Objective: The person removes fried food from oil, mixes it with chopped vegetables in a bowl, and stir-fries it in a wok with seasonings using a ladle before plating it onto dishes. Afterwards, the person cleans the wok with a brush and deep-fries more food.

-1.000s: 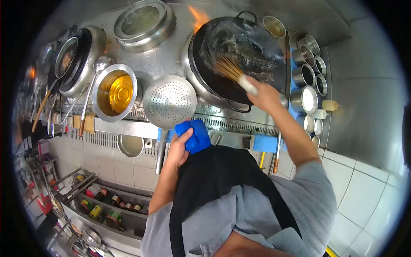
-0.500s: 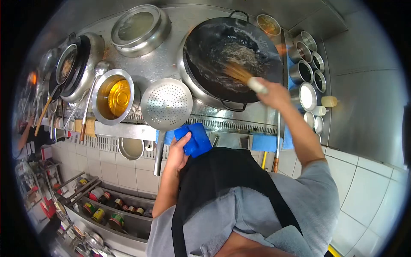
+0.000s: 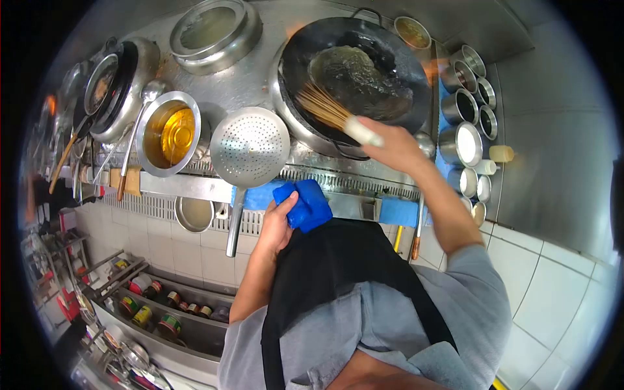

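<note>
My right hand (image 3: 390, 144) is closed round the white handle of a bamboo brush (image 3: 325, 107), whose bristles lie at the near left side of a big black wok (image 3: 292, 71). Foamy water (image 3: 351, 68) sits in the wok. Close to my apron, my left hand (image 3: 278, 224) grips a folded blue cloth (image 3: 305, 205). Just beyond that hand, a perforated ladle (image 3: 250, 146) rests at the stove's edge, its handle pointing toward me.
A metal pot of yellow oil (image 3: 170, 133) and a long ladle (image 3: 151, 91) stand at the left. Behind is a lidded pot (image 3: 211, 29). Several seasoning containers (image 3: 465, 144) line the right side. Jars (image 3: 169, 325) fill a lower shelf at left.
The brush and my right hand have moved left and toward the wok's near rim. The foamy water has shifted within the wok. My left hand still holds the cloth.
</note>
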Action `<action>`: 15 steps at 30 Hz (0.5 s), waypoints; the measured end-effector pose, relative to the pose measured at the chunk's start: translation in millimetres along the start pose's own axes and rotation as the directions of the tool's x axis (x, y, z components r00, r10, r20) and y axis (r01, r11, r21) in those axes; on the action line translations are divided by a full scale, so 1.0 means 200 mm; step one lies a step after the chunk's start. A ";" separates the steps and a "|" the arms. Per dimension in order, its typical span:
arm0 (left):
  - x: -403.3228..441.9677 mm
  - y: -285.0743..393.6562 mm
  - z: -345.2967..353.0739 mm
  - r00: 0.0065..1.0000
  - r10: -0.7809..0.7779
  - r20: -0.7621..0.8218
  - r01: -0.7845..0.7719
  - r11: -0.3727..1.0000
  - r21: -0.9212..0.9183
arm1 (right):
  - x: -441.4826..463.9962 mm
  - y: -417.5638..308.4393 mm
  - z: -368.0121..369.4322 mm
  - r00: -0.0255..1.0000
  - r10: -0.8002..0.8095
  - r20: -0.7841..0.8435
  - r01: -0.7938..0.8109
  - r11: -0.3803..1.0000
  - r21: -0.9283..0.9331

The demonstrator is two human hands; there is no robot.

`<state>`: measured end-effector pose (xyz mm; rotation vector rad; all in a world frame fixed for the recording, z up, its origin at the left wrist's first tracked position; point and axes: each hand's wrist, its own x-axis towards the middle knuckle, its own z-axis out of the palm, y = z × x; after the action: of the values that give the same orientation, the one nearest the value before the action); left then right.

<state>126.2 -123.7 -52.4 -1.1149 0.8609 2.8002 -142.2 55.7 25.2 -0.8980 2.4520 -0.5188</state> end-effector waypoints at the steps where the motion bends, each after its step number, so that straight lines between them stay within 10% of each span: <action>1: 0.00 0.01 -0.01 1.000 0.005 -0.012 -0.005 1.000 -0.017 | 0.00 0.12 -0.06 1.000 -0.002 0.025 0.005 0.994 -0.107; 9: 0.08 -0.04 0.08 0.998 -0.007 0.057 0.005 1.000 0.020 | 0.41 0.02 -0.02 0.994 0.079 -0.075 -0.088 0.989 -0.120; 12: 0.05 -0.01 0.09 0.999 0.000 0.054 -0.001 1.000 0.019 | 0.20 0.04 -0.04 0.951 -0.299 -0.083 0.292 0.952 -0.087; 15: 0.03 -0.02 0.10 0.999 -0.020 0.028 0.019 1.000 0.007 | 0.25 -0.07 -0.20 0.971 0.061 0.232 -0.120 0.961 0.248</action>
<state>110.8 -110.7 -46.1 -1.0737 0.8521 2.7878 -191.1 20.1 50.5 -0.6912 2.1502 -0.6521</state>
